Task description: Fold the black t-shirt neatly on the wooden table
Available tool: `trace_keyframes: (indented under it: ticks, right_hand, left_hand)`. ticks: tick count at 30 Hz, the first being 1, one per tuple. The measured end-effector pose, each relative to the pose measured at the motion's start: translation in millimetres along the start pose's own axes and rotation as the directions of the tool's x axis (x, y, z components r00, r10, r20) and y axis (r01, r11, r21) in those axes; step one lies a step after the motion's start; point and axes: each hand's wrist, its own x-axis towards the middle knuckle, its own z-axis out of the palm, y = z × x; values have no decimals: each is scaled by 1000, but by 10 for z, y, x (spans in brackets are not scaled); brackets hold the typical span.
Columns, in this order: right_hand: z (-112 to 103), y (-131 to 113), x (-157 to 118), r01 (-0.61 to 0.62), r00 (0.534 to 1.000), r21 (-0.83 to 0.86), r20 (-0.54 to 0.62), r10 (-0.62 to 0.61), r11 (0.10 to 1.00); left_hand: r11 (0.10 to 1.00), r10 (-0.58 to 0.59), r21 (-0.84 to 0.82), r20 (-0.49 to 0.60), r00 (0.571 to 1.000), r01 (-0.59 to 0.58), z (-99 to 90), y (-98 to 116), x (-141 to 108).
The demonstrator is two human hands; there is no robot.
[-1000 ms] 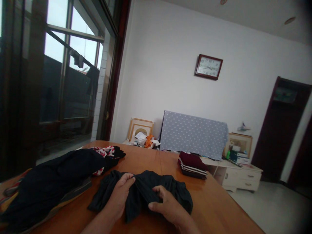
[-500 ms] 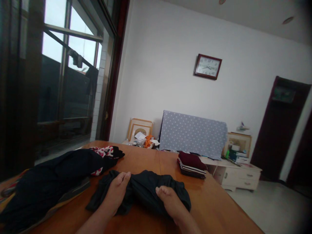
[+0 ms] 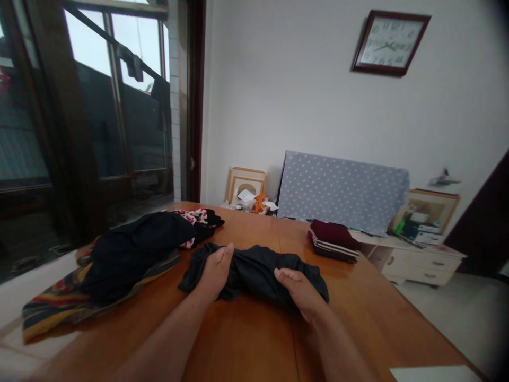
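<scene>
A crumpled dark garment (image 3: 258, 268) lies bunched across the wooden table (image 3: 254, 339) in front of me; its exact kind cannot be made out. My left hand (image 3: 216, 273) is closed on its left part, thumb uppermost, with the other fingers partly hidden by the cloth. On the right part, my right hand (image 3: 301, 289) grips the same garment, thumb and fingers pointing left. To the left sprawls a heap of loose clothes (image 3: 139, 249), dark navy on top, with striped and red-and-white patterned pieces showing. A folded stack of clothes (image 3: 334, 241), maroon on top, sits beyond my right hand.
Behind the table, a polka-dot cloth (image 3: 342, 193) covers something on a white cabinet (image 3: 417, 262). Picture frames (image 3: 246, 183) and papers stand by the wall. A wall clock (image 3: 392, 43) hangs above. At lower right lies a white flat thing (image 3: 433, 374).
My view has tilted down and turned slightly left, so the table's contents appear higher and farther right. Both hands remain on the dark garment, which keeps about the same bunched shape.
</scene>
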Motion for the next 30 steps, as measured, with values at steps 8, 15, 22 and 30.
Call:
trace_keyframes:
  ticks: [8,15,22,30]
  right_hand:
    - [3,-5,38,-2,997,206,-77,19,979]
    - [56,-39,16,42,993,182,-119,-20,982]
    - [153,-5,9,63,998,41,-22,-62,997]
    - [-234,187,256,192,889,457,-457,44,869]
  left_hand:
    - [839,367,449,-50,929,-307,33,152,-147]
    - [870,276,306,346,897,-386,240,240,-355]
    - [982,149,58,346,926,-179,335,119,-305]
    - [626,-259,-660,328,909,416,151,156,-106]
